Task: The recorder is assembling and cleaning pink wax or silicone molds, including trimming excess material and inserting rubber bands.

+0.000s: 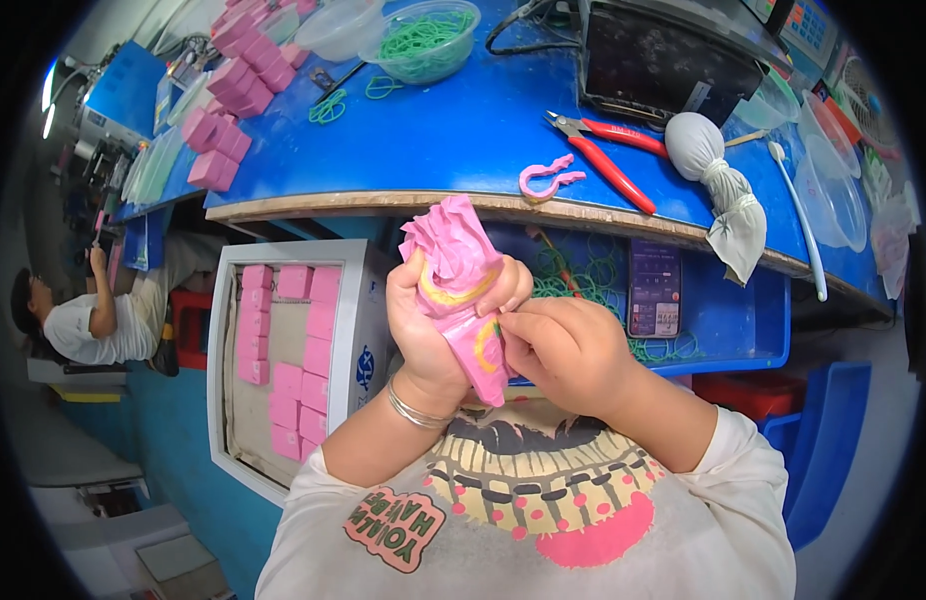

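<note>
My left hand (428,345) is closed around a crumpled pink mold-like piece (449,240) with yellow curved bands, held upright near my chest at the desk's front edge. My right hand (568,355) is closed in a pinch at the lower part of the same piece, beside a yellow ring with a small green bit; its fingertips are partly hidden. Just beyond, on the blue desk (413,140), lie a pink C-shaped piece (543,183), red-handled cutters (613,170) and a white cloth bundle (723,190).
Pink blocks fill a framed tray (223,350) at left and stacks (218,150). Green bands sit in a tub (418,40) and a blue tray (773,335) with a phone (653,285). A black machine (663,70) stands behind. A co-worker (98,325) sits far left.
</note>
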Tool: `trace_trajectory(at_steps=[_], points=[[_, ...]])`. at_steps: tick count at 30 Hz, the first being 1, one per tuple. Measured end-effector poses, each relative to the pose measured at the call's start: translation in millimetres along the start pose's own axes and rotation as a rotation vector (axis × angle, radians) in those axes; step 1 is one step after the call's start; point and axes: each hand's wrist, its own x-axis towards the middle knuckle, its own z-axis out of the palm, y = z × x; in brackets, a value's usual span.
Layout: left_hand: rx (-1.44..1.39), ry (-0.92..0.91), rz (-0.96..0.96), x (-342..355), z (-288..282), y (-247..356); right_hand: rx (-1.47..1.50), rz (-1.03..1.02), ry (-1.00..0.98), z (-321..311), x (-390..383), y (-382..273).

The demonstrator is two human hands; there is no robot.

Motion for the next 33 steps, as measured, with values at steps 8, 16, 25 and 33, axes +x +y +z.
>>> trace_trajectory(at_steps=[8, 16, 25, 33], points=[[-0.062, -0.038, -0.134, -0.2, -10.7, 0.3, 0.049, -0.051, -0.064, -9.0, 3.5, 5.7], [0.026, -0.052, -0.064, 1.1, -10.1, 1.2, -0.014, -0.084, -0.134, -2.9, 3.3, 1.3], [-0.122, -0.044, -0.188, -0.7, -3.2, 2.6, 0.158, 0.032, -0.182, -13.9, 7.6, 5.0], [-0.342, -0.119, -0.152, 6.4, -6.0, -5.9, 0.246, 0.157, -0.043, -8.6, 3.4, 5.3]])
